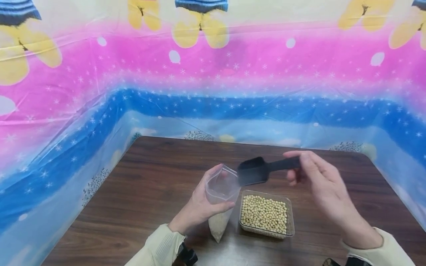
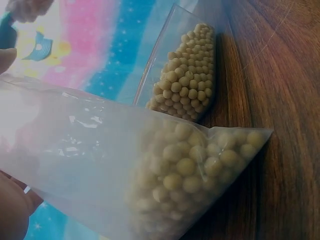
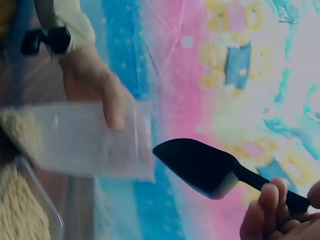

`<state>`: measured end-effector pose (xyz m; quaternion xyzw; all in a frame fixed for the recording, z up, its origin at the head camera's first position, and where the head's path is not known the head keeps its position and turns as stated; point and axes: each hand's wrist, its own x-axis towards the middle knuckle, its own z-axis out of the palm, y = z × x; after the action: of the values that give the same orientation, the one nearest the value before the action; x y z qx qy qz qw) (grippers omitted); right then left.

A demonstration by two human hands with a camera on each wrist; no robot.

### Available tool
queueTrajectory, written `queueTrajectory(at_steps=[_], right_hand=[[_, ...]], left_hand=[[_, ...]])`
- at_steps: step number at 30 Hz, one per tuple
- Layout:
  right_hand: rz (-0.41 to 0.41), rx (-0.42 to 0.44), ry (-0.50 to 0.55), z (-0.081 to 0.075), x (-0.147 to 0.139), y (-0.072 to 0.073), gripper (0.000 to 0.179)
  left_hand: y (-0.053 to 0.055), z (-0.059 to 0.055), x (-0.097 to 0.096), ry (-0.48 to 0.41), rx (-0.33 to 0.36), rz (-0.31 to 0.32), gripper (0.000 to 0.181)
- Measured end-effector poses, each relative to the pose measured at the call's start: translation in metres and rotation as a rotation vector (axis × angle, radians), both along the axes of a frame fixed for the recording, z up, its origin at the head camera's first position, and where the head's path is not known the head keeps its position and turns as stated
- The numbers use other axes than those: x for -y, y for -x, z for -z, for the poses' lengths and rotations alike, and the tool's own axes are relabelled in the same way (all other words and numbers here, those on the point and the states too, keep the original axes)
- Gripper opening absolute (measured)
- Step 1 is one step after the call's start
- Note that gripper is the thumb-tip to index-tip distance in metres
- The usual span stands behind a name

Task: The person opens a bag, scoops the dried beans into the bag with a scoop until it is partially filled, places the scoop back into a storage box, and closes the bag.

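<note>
My left hand (image 1: 203,203) grips a clear plastic bag (image 1: 223,188) around its upper part, thumb in front, with the bag's mouth spread and facing up. Soybeans (image 2: 185,165) fill the bag's lower end, which tapers to a corner by the table. My right hand (image 1: 324,181) holds a black scoop (image 1: 254,171) by its handle, fingers curled round it. The scoop's tip is right at the bag's mouth in the head view. In the right wrist view the scoop (image 3: 195,167) shows no beans on its visible side.
A clear plastic tub (image 1: 293,221) of soybeans (image 1: 264,214) stands on the dark wooden table (image 1: 159,173), right of the bag and below the scoop. A printed pink and blue cloth (image 1: 206,85) hangs behind and along the sides of the table.
</note>
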<state>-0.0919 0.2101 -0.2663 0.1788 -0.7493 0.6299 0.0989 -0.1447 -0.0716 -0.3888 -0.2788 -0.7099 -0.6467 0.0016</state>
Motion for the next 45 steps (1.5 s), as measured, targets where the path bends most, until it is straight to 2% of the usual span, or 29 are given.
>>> queueTrajectory(at_steps=[3,6,7,10,13,16,21,24,26,33,36,40,45], right_hand=[[0.188,-0.075,-0.166,0.01,-0.018,-0.003,0.036],[0.313,-0.022,-0.383,0.032,-0.038,-0.007,0.037],[0.331,0.008,-0.456,0.041,-0.044,-0.008,0.038],[0.336,0.112,-0.588,0.067,-0.056,-0.011,0.041],[0.333,0.191,-0.63,0.087,-0.06,-0.012,0.045],[0.296,0.256,-0.583,0.1,-0.058,-0.012,0.046],[0.22,0.392,-0.38,0.117,-0.053,-0.013,0.047],[0.203,0.433,-0.288,0.125,-0.051,-0.014,0.047],[0.202,0.441,-0.258,0.129,-0.05,-0.014,0.047],[0.209,0.416,-0.249,0.144,-0.046,-0.013,0.039],[0.196,0.458,-0.162,0.148,-0.045,-0.013,0.037],[0.216,0.563,-0.054,0.151,-0.048,-0.012,0.04],[0.21,0.67,0.008,0.15,-0.056,-0.011,0.048]], left_hand=[[-0.002,0.0,0.001,0.001,0.014,-0.007,0.095],[-0.003,0.001,0.001,-0.011,0.025,-0.004,0.095],[-0.003,0.001,0.002,-0.013,0.025,-0.003,0.095],[-0.003,0.001,0.003,-0.024,0.029,0.002,0.095],[-0.002,0.0,0.003,-0.032,0.018,0.0,0.094],[-0.002,0.0,0.004,-0.037,0.009,-0.008,0.094],[-0.002,0.0,0.005,-0.046,0.013,-0.001,0.092],[-0.002,0.0,0.005,-0.048,0.013,0.003,0.092],[-0.002,0.0,0.006,-0.052,0.012,0.0,0.092],[-0.003,0.0,0.006,-0.065,0.013,-0.003,0.092],[-0.003,0.0,0.006,-0.062,0.016,-0.007,0.092],[-0.003,0.0,0.006,-0.05,0.008,-0.014,0.092],[-0.003,0.001,0.007,-0.034,-0.007,-0.021,0.092]])
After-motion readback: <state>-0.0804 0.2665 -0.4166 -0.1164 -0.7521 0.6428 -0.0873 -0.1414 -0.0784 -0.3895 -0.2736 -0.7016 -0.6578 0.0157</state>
